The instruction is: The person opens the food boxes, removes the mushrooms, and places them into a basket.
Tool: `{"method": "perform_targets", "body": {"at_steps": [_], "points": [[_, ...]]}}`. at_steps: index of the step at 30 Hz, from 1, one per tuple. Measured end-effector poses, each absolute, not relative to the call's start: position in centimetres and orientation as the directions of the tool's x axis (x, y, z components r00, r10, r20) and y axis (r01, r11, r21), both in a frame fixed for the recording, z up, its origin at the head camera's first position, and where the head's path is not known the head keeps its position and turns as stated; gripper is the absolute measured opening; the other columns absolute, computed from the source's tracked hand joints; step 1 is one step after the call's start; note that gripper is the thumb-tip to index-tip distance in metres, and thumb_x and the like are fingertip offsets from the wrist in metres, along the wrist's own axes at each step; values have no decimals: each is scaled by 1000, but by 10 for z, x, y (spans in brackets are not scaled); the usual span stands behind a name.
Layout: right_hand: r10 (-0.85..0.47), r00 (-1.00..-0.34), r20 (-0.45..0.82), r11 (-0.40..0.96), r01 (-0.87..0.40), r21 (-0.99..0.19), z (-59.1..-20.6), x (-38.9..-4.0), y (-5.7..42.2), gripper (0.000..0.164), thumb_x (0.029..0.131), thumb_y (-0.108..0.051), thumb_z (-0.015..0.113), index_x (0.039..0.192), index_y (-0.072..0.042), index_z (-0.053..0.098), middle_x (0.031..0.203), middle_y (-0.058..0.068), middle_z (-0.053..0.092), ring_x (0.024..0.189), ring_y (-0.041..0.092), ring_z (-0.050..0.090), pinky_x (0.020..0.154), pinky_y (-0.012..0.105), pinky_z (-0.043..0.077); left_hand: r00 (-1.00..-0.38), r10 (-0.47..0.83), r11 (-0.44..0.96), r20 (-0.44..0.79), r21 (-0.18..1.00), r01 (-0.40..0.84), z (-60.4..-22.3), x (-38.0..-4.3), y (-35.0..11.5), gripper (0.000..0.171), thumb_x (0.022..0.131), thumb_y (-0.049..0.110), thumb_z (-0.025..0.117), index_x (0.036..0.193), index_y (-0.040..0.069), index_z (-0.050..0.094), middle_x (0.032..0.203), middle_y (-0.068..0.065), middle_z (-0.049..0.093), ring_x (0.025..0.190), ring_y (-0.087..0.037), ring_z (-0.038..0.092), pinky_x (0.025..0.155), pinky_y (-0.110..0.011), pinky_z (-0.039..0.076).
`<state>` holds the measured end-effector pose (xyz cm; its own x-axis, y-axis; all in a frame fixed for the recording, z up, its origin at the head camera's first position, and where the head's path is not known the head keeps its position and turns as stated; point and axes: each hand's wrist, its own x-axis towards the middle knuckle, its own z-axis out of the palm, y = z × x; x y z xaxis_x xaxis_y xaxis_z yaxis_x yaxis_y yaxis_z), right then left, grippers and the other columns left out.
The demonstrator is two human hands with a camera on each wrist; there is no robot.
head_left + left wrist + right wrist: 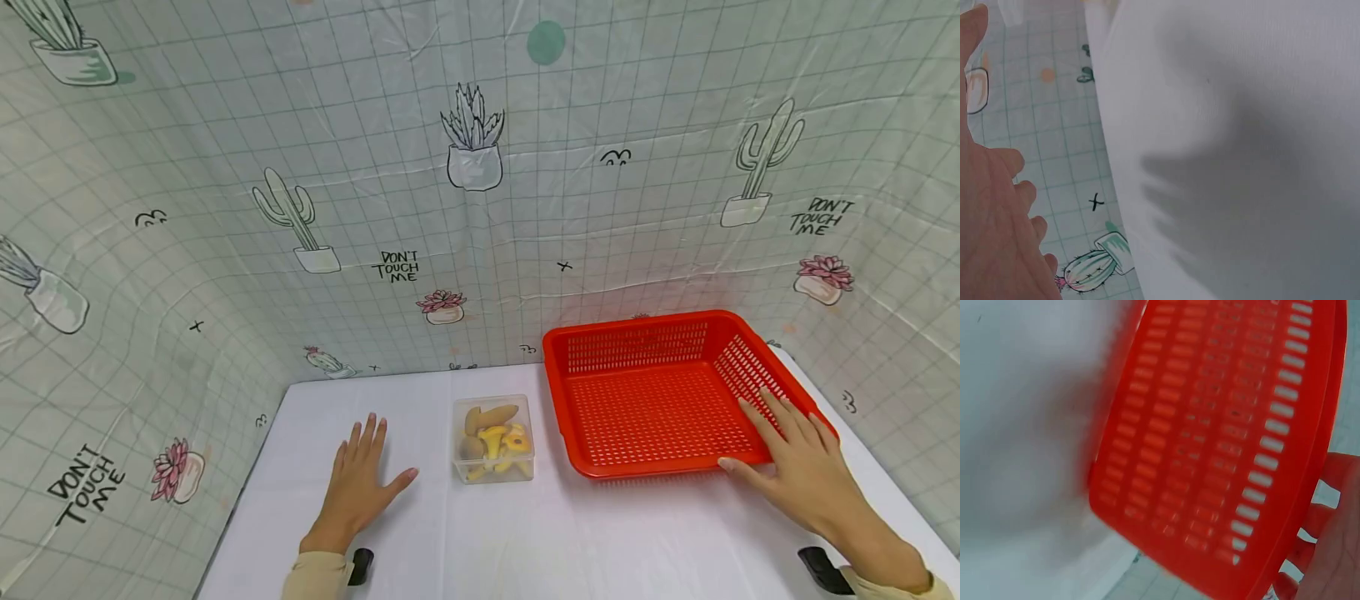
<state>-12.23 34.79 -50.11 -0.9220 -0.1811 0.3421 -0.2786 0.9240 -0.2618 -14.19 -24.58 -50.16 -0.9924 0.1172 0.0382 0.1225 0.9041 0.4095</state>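
Note:
My left hand [356, 483] hovers palm down over the white table, fingers straight and thumb spread to the right, and holds nothing. In the left wrist view its palm [997, 237] shows beside its shadow on the cloth. To its right stands a clear plastic box [517, 473] holding yellow and brown mushrooms [492, 438]. A red perforated basket [652, 392] sits at the table's right. Over its front right corner my right hand [806, 475] is spread with straight fingers, overlapping the rim. The right wrist view has those fingers [1319, 519] right at the basket's upper edge.
White cloth covers the table [600, 542]. A grid-patterned curtain [375, 167] printed with cacti closes off the back and both sides. The basket's far rim is close to the back curtain. Black straps [362, 567] sit at both wrists below light sleeves [318, 575].

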Motion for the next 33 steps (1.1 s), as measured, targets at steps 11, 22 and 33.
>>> {"method": "perform_targets", "body": {"at_steps": [11, 22, 33], "points": [[-247, -894, 374, 904, -351, -243, -499, -124, 303, 99, 88, -58, 78, 166, -18, 33, 165, 23, 32, 143, 52, 33, 127, 70, 7, -987, 142, 889, 69, 429, 158, -510, -140, -232, 102, 94, 57, 69, 165, -3, 28, 172, -24, 21, 158, -50, 16, 128, -67, 14], [-336, -847, 412, 864, -451, -223, -496, -123, 247, 95, 82, -55, 85, 157, -11, 48, 160, 21, 42, 142, 48, 40, 132, 58, 12, -978, 170, 861, 123, 464, 209, -516, -139, -213, 99, 93, 50, 74, 163, -5, 30, 171, -25, 25, 156, -50, 24, 125, -68, 24], [-384, -779, 496, 811, -541, -223, -499, -120, 192, 92, 73, -43, 94, 150, -10, 57, 154, 16, 51, 135, 41, 51, 134, 39, 11, -969, 163, 811, 184, 535, 238, -519, -138, -192, 96, 93, 45, 77, 163, -3, 32, 169, -22, 33, 152, -49, 34, 120, -68, 33]]}}
